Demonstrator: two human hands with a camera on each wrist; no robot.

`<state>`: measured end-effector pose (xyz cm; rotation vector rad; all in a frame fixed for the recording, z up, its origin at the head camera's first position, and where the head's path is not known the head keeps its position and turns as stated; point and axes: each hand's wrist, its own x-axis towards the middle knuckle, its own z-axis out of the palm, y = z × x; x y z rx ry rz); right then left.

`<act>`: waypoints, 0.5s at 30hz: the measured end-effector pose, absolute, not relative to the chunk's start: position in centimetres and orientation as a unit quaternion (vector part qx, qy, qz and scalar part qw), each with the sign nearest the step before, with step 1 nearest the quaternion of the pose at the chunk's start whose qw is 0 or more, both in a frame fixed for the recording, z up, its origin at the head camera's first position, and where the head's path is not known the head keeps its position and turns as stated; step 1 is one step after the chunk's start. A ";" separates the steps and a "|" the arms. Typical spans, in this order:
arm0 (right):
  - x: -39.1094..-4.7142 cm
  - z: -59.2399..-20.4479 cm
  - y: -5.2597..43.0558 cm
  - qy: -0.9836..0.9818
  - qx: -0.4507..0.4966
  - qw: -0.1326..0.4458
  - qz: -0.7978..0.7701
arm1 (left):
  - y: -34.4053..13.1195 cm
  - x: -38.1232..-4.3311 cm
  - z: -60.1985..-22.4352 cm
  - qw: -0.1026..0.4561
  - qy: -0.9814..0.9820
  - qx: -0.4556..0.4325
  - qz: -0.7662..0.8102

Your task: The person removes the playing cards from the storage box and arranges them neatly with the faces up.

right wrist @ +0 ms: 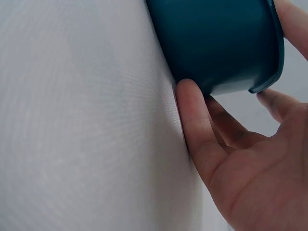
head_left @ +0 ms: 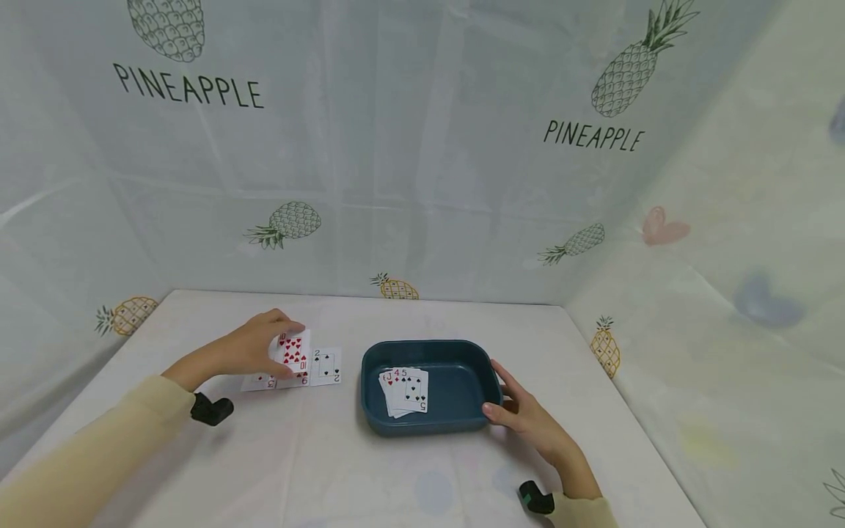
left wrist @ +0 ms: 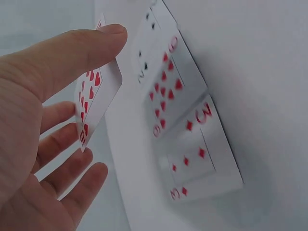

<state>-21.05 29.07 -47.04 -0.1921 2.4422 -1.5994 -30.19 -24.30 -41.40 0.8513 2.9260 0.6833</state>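
Observation:
My left hand (head_left: 260, 346) pinches a ten of hearts (left wrist: 94, 94) between thumb and fingers, tilted above the table. Below it lie a three of diamonds (left wrist: 190, 159), a nine of hearts (left wrist: 166, 89) and a black two (head_left: 326, 367), all face up and side by side. My right hand (head_left: 526, 414) grips the right end of a dark teal rectangular dish (head_left: 455, 424), its thumb at the near corner. Inside the dish's left half, several overlapping face-up cards (head_left: 414, 392) show a five on top, with a four and a jack behind it.
White cloth covers the table (head_left: 370, 477). A pineapple-print sheet (head_left: 422, 147) hangs behind and along both sides. Each wrist wears a small black device, seen at the left wrist (head_left: 211, 409) and the right wrist (head_left: 536, 499).

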 end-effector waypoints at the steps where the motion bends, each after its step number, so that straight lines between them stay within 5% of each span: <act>1: -21.1 -47.0 29.1 0.830 -0.068 0.108 -0.543 | -24.7 -30.2 -41.5 0.009 0.937 0.271 0.218; 15: -21.1 -47.0 29.1 0.830 -0.069 0.110 -0.542 | -29.1 -30.4 -43.1 0.034 0.948 0.257 0.185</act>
